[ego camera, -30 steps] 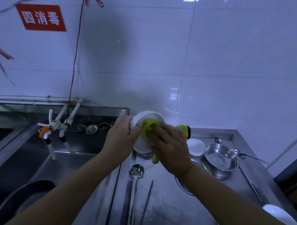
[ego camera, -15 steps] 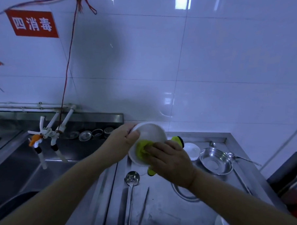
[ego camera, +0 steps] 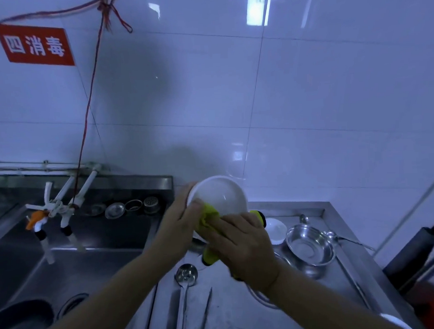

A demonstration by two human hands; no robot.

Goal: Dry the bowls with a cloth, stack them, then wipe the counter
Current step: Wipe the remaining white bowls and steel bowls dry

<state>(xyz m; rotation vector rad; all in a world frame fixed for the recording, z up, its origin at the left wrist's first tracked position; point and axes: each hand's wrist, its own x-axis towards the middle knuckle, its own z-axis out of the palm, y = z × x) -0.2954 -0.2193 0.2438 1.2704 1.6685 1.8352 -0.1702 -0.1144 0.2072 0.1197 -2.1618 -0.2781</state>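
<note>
Two hands dry a white bowl with a yellow cloth above the counter.

The left hand is clamped on the bowl's left rim, thumb over the edge, holding it tilted with its open side toward the camera, just in front of the tiled wall. The right hand is closed on the cloth, pressing it against the bowl's lower rim; the cloth's ends stick out below and to the right of the hand. On the counter below lie a ladle and tongs; to the right sit a small white dish and, just beside it, a steel bowl. A sink lies left, with taps at its back.
</note>
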